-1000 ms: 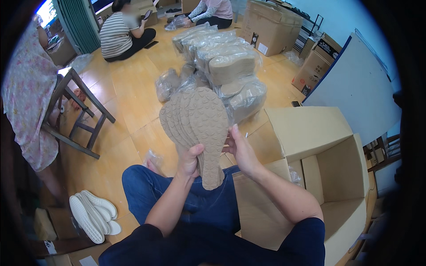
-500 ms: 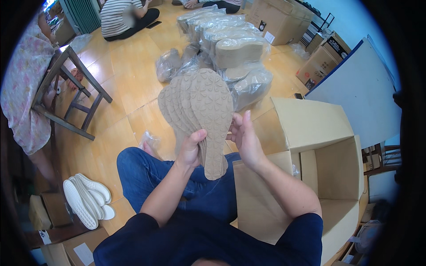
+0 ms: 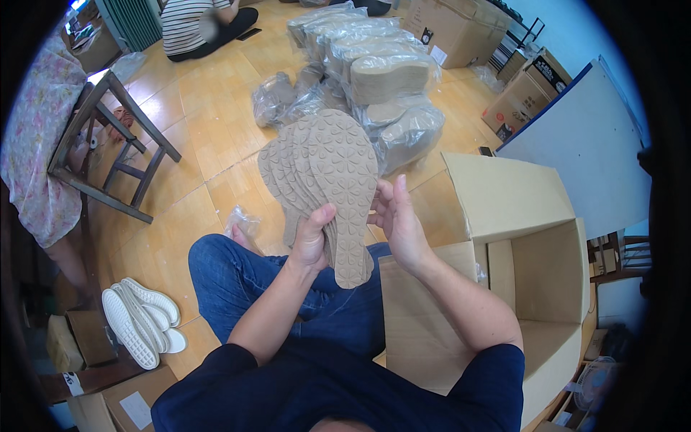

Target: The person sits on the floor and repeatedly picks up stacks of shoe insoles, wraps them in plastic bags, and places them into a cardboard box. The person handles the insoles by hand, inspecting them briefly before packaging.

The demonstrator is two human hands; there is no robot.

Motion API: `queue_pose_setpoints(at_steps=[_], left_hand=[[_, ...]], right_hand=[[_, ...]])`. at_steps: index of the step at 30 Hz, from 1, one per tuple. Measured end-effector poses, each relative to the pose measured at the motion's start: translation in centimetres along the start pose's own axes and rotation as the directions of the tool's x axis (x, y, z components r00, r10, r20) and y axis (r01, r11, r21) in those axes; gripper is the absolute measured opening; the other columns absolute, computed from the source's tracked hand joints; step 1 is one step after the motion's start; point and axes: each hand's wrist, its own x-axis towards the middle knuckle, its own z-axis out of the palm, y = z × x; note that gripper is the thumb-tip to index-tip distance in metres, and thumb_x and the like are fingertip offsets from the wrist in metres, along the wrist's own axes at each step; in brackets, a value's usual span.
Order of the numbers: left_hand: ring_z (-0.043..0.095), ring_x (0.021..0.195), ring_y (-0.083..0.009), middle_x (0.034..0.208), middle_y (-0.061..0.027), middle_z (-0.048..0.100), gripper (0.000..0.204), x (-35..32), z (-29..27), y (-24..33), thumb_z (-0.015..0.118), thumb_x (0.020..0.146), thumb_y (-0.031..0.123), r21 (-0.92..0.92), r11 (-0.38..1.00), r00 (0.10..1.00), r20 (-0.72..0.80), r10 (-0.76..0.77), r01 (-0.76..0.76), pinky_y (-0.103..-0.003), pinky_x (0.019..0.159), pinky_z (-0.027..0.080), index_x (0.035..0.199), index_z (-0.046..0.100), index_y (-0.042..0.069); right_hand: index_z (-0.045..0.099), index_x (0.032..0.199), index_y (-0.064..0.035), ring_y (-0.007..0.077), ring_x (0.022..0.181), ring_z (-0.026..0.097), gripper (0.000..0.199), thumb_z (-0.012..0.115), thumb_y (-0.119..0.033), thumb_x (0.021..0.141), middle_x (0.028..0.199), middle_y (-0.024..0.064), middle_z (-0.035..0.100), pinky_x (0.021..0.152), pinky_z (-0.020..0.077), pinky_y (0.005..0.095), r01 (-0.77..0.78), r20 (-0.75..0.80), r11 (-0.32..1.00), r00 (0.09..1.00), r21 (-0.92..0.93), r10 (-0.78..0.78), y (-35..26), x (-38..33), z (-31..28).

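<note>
I hold a fanned stack of several tan rubber shoe soles [image 3: 324,173] with a flower tread pattern, upright in front of me. My left hand [image 3: 313,241] grips the stack at its lower end, thumb on the front sole. My right hand [image 3: 396,219] rests against the right edge of the stack, fingers spread behind it. My legs in blue jeans [image 3: 237,277] lie below.
An open cardboard box [image 3: 533,266] stands at my right. Clear bags of tan soles [image 3: 381,79] pile on the wooden floor ahead. White soles [image 3: 137,320] lie at left, near a wooden stool [image 3: 115,144]. A seated person in stripes [image 3: 194,25] is at the far back, another person in a floral garment [image 3: 39,144] at left.
The stack of soles stays in both hands, held slightly lower and closer. My right hand's fingers have spread a little along the stack's edge.
</note>
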Motion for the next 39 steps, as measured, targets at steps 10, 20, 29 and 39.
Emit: queue_pose_setpoints(at_steps=[10, 20, 29, 39], left_hand=[[0.058, 0.115, -0.0224, 0.127, -0.0133, 0.058, 0.057, 0.11, -0.04, -0.34, 0.063, 0.087, 0.029, -0.007, 1.0, 1.0, -0.019, -0.007, 0.007, -0.039, 0.097, 0.048, 0.133, 0.047, 0.0], [0.058, 0.114, -0.0206, 0.125, -0.012, 0.059, 0.057, 0.05, -0.15, -0.61, 0.064, 0.086, 0.03, 0.0, 1.0, 0.999, -0.04, 0.0, 0.0, -0.037, 0.096, 0.049, 0.132, 0.048, 0.001], [0.058, 0.114, -0.0208, 0.126, -0.0117, 0.058, 0.058, 0.06, -0.37, -0.8, 0.064, 0.086, 0.031, 0.012, 1.0, 0.999, -0.047, -0.007, 0.007, -0.037, 0.096, 0.049, 0.133, 0.047, 0.001], [0.057, 0.115, -0.0212, 0.126, -0.0116, 0.058, 0.058, 0.06, -0.27, -0.72, 0.063, 0.087, 0.032, 0.02, 1.0, 1.0, -0.026, -0.016, 0.016, -0.038, 0.097, 0.048, 0.133, 0.047, 0.001]], right_hand=[[0.047, 0.135, -0.0003, 0.0198, 0.109, 0.055, 0.079, 0.016, -0.064, 0.098, 0.126, 0.0125, 0.056, 0.091, 0.0452, 0.0332, -0.008, -0.009, 1.0, 1.0, 0.001, 0.008, 0.01, 0.09, -0.01], [0.048, 0.132, -0.0017, 0.019, 0.113, 0.054, 0.079, 0.014, -0.065, 0.098, 0.126, 0.0106, 0.057, 0.093, 0.0402, 0.0354, -0.039, -0.016, 0.999, 0.999, -0.001, 0.039, 0.28, 0.16, -0.07], [0.048, 0.133, 0.0006, 0.0183, 0.104, 0.055, 0.079, 0.018, -0.063, 0.099, 0.122, 0.0118, 0.057, 0.086, 0.0461, 0.0314, -0.011, -0.023, 1.0, 1.0, 0.004, 0.011, 0.47, 0.26, -0.13], [0.048, 0.133, -0.001, 0.0183, 0.104, 0.056, 0.078, 0.017, -0.063, 0.099, 0.121, 0.0119, 0.058, 0.087, 0.046, 0.0321, -0.023, -0.015, 1.0, 1.0, -0.004, 0.023, 0.5, 0.3, -0.14]])
